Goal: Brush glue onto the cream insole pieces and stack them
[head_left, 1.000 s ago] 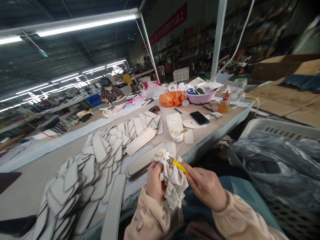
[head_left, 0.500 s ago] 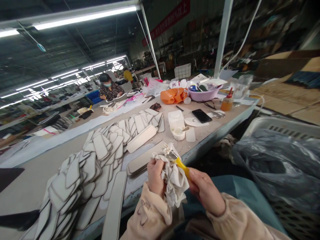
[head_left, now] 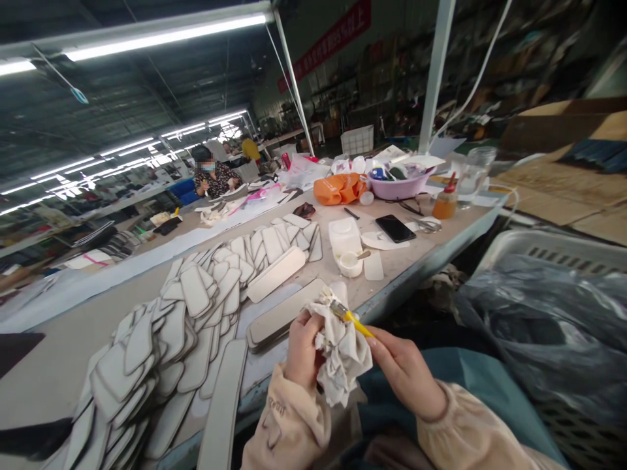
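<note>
A crumpled whitish rag (head_left: 343, 359) is bunched in my left hand (head_left: 304, 346), whose fingers are closed around it. My right hand (head_left: 406, 372) grips the yellow handle of a paintbrush (head_left: 353, 321). The brush's bristles are coated in a pale substance and lie against the top of the rag. Just beyond my left hand, a stack of long pale strips with rounded ends (head_left: 284, 313) rests at the table's edge. A white container (head_left: 343, 235) stands farther back, with a small white cup (head_left: 350, 262) in front of it.
Many pale rounded pieces (head_left: 196, 290) are heaped over the table's left side. Toward the back right lie a black phone (head_left: 394, 228), an orange bag (head_left: 339, 189), a purple basin (head_left: 396, 188) and an amber bottle (head_left: 445, 203). A plastic-lined crate (head_left: 529, 313) stands at right. A co-worker (head_left: 215, 176) sits farther off.
My right hand has shifted slightly down and right, and the brush lies a little lower across the rag. Both hands keep their hold.
</note>
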Demonstrator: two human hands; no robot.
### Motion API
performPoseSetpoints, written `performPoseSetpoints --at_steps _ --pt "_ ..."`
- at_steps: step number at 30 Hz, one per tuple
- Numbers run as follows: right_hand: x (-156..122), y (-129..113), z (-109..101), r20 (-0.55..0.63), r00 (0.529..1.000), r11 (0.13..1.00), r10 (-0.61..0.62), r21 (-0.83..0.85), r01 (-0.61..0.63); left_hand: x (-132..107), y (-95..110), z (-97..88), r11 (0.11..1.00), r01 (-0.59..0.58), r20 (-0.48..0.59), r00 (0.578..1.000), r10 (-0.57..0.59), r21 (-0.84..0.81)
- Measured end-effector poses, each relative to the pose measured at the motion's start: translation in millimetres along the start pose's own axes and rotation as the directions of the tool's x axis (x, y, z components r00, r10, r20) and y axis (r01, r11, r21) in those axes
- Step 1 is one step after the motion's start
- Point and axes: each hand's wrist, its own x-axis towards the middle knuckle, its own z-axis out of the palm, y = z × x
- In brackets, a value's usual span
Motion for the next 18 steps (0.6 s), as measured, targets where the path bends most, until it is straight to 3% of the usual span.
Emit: performPoseSetpoints --at_steps 6,9,11,14,16,18 --pt "-2 0 -6 0.080 0.990 0.969 -0.120 -0.206 0.134 -2 8 -0.7 0.996 0.037 -0.086 0.996 -0.030 0.086" --pt "-3 -2 -7 0.067 0.985 0.932 -0.158 -0.320 0.171 -1 4 -1.9 0.997 0.048 -0.089 0.995 -0.042 0.064" --pt "-4 -5 -6 0.079 0.982 0.932 -0.169 -0.313 0.185 -1 0 -2.8 0.997 0.044 -0.070 0.997 -0.040 0.058" --pt "-5 -7 -1 0.104 0.988 0.983 -0.116 -0.134 0.130 0 -5 -5.1 0.995 -0.013 -0.053 0.998 0.019 0.104" --pt "-5 -5 5 0.087 0.996 0.994 0.014 0.109 -0.024 1 -7 -6.9 0.985 -0.066 -0.045 0.996 0.074 0.161" --pt "-5 -1 12 0.102 0.977 0.885 0.189 0.414 -0.214 2 -8 -7.6 0.973 -0.095 -0.035 0.994 0.105 0.209"
